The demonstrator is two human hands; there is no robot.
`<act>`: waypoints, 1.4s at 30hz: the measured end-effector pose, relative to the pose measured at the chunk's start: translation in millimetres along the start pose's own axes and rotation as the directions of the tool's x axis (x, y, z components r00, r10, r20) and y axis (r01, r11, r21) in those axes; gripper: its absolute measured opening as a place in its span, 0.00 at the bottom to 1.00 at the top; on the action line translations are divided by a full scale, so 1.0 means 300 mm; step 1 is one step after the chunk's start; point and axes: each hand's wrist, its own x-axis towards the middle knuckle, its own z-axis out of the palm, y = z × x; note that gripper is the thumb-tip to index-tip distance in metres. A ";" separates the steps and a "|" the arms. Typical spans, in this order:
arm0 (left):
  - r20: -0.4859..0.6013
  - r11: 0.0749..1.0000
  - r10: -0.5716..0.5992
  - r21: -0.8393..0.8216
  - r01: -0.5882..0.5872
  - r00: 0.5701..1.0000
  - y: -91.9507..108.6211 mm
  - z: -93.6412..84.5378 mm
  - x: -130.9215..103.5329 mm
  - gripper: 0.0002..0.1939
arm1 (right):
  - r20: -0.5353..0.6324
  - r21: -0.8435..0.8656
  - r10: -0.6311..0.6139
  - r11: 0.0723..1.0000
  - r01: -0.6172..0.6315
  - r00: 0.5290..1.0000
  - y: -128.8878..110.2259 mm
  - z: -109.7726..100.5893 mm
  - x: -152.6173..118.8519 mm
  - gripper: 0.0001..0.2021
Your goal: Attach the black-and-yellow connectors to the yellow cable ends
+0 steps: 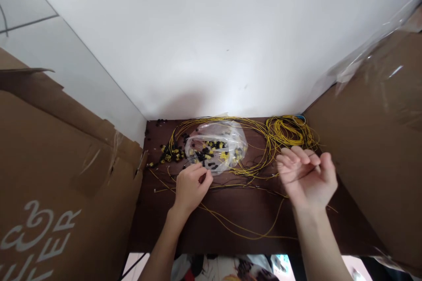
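Note:
My left hand (pixel 193 186) is over the table just in front of the clear plastic bag (pixel 232 138), its fingers curled and thumb against them. Whatever lies between those fingertips is too small or hidden to make out. Loose yellow wire (pixel 237 227) runs close by the left hand and bows across the table's front. On the right, my right hand (pixel 308 178) is turned palm up with loosely bent fingers and nothing visible in the palm. Small black and yellow connectors (pixel 216 145) show in and around the bag.
A bundle of yellow wire (pixel 290 131) sits at the back right, and long black and yellow strands loop around the bag. Cardboard walls stand at the left (pixel 66 162) and right (pixel 372 140). A white wall (pixel 224 44) rises behind the dark table (pixel 231 246).

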 end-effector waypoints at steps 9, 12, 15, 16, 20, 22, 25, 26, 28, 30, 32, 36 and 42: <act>-0.028 0.999 0.037 -0.008 -0.037 0.999 -0.114 0.002 0.053 0.16 | -0.069 0.162 -0.250 0.952 0.258 0.966 -0.160 -0.007 0.136 0.17; -0.009 0.997 0.062 -0.042 -0.063 0.998 -0.137 0.014 0.045 0.16 | -0.165 0.121 -0.314 0.934 0.335 0.935 -0.207 -0.045 0.147 0.27; 0.009 0.996 0.069 -0.050 -0.069 0.998 -0.148 0.029 0.039 0.17 | -0.214 -0.139 -0.405 0.913 0.383 0.889 -0.212 -0.070 0.144 0.26; 0.015 0.996 0.069 -0.050 -0.069 0.997 -0.150 0.034 0.038 0.17 | -0.213 -0.247 -0.434 0.891 0.381 0.876 -0.203 -0.075 0.142 0.24; 0.026 0.997 0.070 -0.043 -0.069 0.997 -0.157 0.045 0.035 0.17 | -0.070 -0.660 -0.432 0.696 0.283 0.899 -0.136 -0.089 0.137 0.07; 0.028 0.997 0.074 -0.036 -0.073 0.997 -0.159 0.047 0.033 0.17 | -0.015 -0.751 -0.376 0.616 0.238 0.926 -0.094 -0.091 0.135 0.09; 0.027 0.997 0.076 -0.013 -0.075 0.997 -0.159 0.046 0.028 0.18 | -0.017 -0.824 -0.231 0.554 0.117 0.973 -0.026 -0.081 0.128 0.12; 0.027 0.997 0.077 -0.003 -0.077 0.997 -0.158 0.046 0.027 0.18 | -0.019 -0.852 -0.156 0.519 0.066 0.988 -0.003 -0.076 0.126 0.12; 0.034 0.996 0.087 0.010 -0.088 0.996 -0.157 0.045 0.026 0.17 | -0.007 -0.906 -0.006 0.424 -0.004 1.000 0.047 -0.067 0.124 0.14; 0.039 0.995 0.097 0.001 -0.097 0.995 -0.156 0.042 0.026 0.17 | 0.040 -0.947 0.141 0.322 -0.007 0.989 0.099 -0.064 0.125 0.18; 0.024 0.995 0.098 -0.026 -0.097 0.995 -0.154 0.038 0.028 0.17 | 0.106 -0.975 0.228 0.215 0.056 0.968 0.150 -0.068 0.128 0.23; -0.073 0.996 0.068 -0.060 -0.073 0.995 -0.143 0.021 0.037 0.15 | 0.153 -0.988 0.327 0.066 0.139 0.933 0.228 -0.086 0.136 0.31; -0.184 0.999 0.040 -0.027 -0.045 0.982 -0.121 0.003 0.078 0.09 | 0.286 -0.942 0.245 -0.105 0.319 0.926 0.278 -0.122 0.123 0.32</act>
